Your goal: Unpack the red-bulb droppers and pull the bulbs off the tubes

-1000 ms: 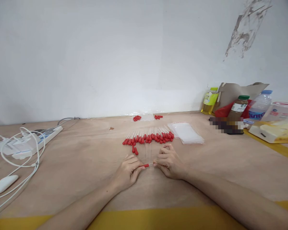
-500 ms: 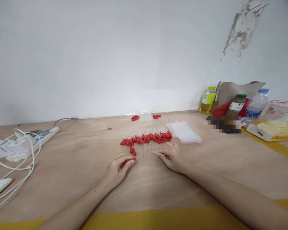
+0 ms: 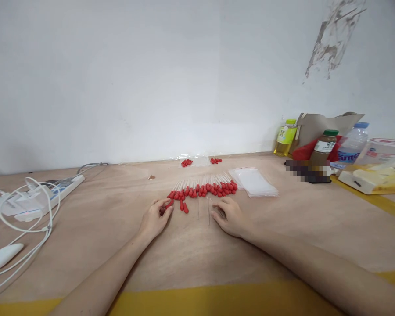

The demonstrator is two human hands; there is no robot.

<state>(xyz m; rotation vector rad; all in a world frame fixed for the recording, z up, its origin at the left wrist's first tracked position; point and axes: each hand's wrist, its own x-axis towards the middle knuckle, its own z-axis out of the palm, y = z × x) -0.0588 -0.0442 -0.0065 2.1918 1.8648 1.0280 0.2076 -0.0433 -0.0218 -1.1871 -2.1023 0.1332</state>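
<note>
My left hand (image 3: 155, 218) is closed around a red rubber dropper bulb (image 3: 169, 204), left of the row. Beside it lie two loose red rubber bulbs (image 3: 184, 206). My right hand (image 3: 229, 217) rests on the table with curled fingers, its fingertips by a thin clear tube (image 3: 209, 215); what they hold, if anything, I cannot make out. Another thin tube (image 3: 198, 210) lies to its left. Just beyond the hands, a row of droppers (image 3: 202, 189) with red bulbs and pale tapered stems points toward the wall.
Clear zip bags (image 3: 256, 183) lie right of the row. Small red bulbs (image 3: 186, 163) sit on plastic film near the wall. A power strip (image 3: 66, 188) with white cables (image 3: 48, 219) is at left. Bottles (image 3: 324, 147) and a tissue pack (image 3: 371, 177) stand at right.
My left hand has moved left and away from the tubes, still holding a red bulb. The pale tube that stuck out of my right hand no longer shows clearly; its fingers are more curled.
</note>
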